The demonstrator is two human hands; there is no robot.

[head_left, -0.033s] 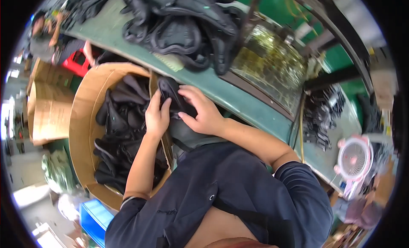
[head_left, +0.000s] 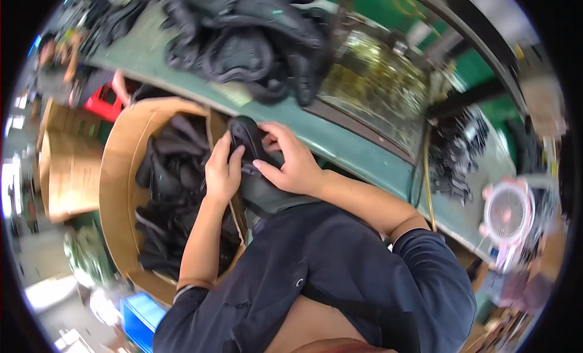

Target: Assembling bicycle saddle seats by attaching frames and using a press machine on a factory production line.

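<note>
Both my hands hold a black moulded piece (head_left: 244, 132) with a rounded end and a raised rim, close in front of my body. My left hand (head_left: 223, 171) grips its left side, fingers along the edge and thumb on the face. From the right, my right hand (head_left: 291, 162) pinches it with thumb and curled fingers. Its lower part lies partly behind my hands. Just left stands a large open cardboard box (head_left: 118, 189), with many similar dark pieces (head_left: 173, 189) jumbled inside.
The green worktable (head_left: 358, 149) runs beyond my hands, bearing a pile of black moulded parts (head_left: 243, 49). To its right is a machine (head_left: 376, 80) with a yellowish clear panel. A pink-white fan (head_left: 507, 213) stands far right. A blue bin (head_left: 139, 319) sits lower left; another person (head_left: 57, 74) is upper left.
The view has shifted slightly, so the table and its pile appear further left. Both hands keep their hold on the black piece; my right fingers look a little more curled.
</note>
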